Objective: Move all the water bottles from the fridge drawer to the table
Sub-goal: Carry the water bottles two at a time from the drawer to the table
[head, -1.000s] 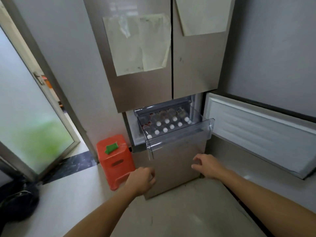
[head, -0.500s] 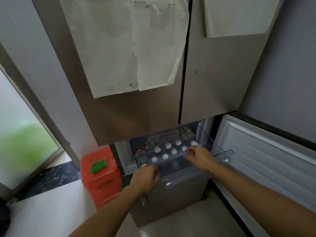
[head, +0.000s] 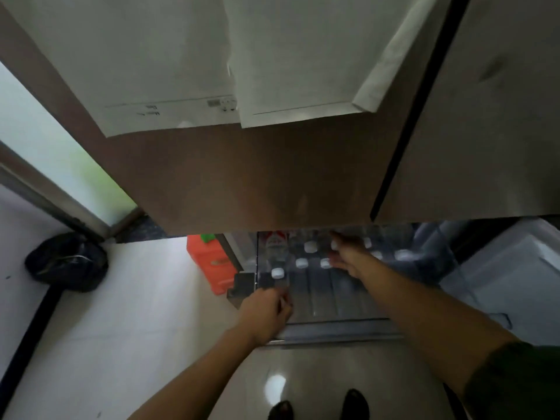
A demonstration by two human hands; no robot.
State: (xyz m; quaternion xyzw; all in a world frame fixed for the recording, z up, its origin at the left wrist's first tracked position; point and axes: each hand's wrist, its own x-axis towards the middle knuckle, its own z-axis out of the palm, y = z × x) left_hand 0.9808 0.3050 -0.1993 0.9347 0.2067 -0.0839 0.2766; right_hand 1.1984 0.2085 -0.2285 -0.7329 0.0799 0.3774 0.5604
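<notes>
While left hand (head: 266, 313) grips the drawer (head: 336, 326), right hand (head: 348, 256) spreads open over water bottles (head: 309, 247).

White bottle caps (head: 278, 273), orange stool (head: 212, 265), brown fridge (head: 257, 177)

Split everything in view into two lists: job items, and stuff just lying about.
Job: water bottles, fridge drawer, right hand reaching among the caps, left hand at the drawer's front corner.
Lying about: orange stool, dark bag, papers on the fridge door.
</notes>
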